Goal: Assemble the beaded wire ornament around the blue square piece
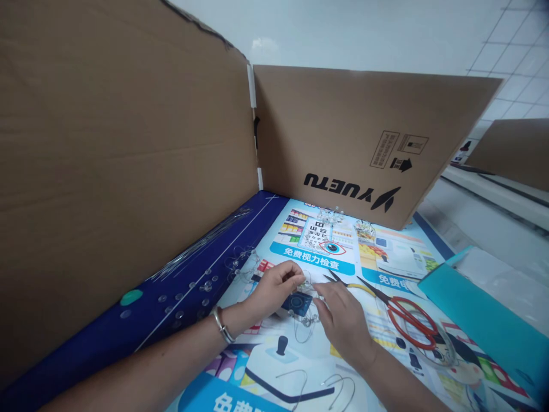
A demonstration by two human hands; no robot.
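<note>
— Cardboard panels (128, 171), one printed YUETU, wall off a poster sheet (398, 269) reading 免费视力检查. Hands?
— Left hand (274, 289) pinches thin wire (300, 335) at a dark blue square piece (298, 303); right hand (343, 323) reaches in, fingers loosely spread.
— Anything lying loose?
— Clear plastic discs (189, 297) at left; red-handled scissors (412, 323) at right.

You're working in bright, soft, even light, and the white tiled wall (510, 63) at top right looks pale and nearly washed out. Your left hand (274, 289) and right hand (343, 323) cast only faint, soft shadows on the printed mat (377, 257), whose glossy surface shows mild glare. The cardboard panel (120, 171) on the left looks darker and flat. Wide-angle distortion bends the tile lines near the frame's edges, while detail around your hands stays fairly sharp.
</note>
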